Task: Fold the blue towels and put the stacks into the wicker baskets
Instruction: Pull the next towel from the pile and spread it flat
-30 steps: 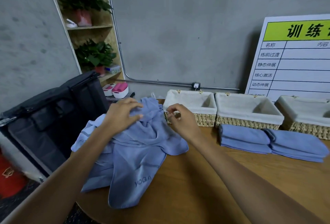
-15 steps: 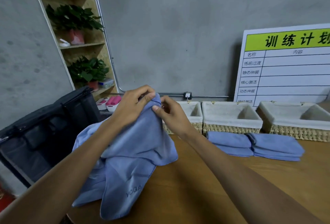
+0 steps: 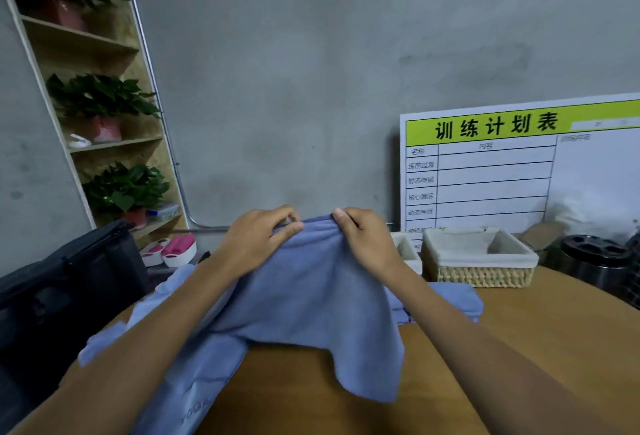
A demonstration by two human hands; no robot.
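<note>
A blue towel [image 3: 311,296] hangs lifted above the round wooden table [image 3: 519,348], held by its top edge. My left hand [image 3: 256,240] pinches that edge on the left and my right hand [image 3: 367,244] pinches it on the right, a short gap apart. More loose blue towels [image 3: 187,393] lie heaped beneath on the table's left side. A folded blue stack [image 3: 460,299] shows behind my right arm. A wicker basket [image 3: 485,275] with white lining stands beyond it, and a second basket [image 3: 407,251] peeks out beside my right wrist.
A dark open bag [image 3: 69,282] stands left of the table. A wooden shelf [image 3: 104,143] holds potted plants; pink and white items [image 3: 173,251] sit below it. A white schedule board [image 3: 519,164] leans on the wall. A black metal container [image 3: 595,265] sits at the right.
Both hands raised the towel higher and moved apart along its top edge. The camera tilted up and right, so the leftmost basket is hidden behind the towel.
</note>
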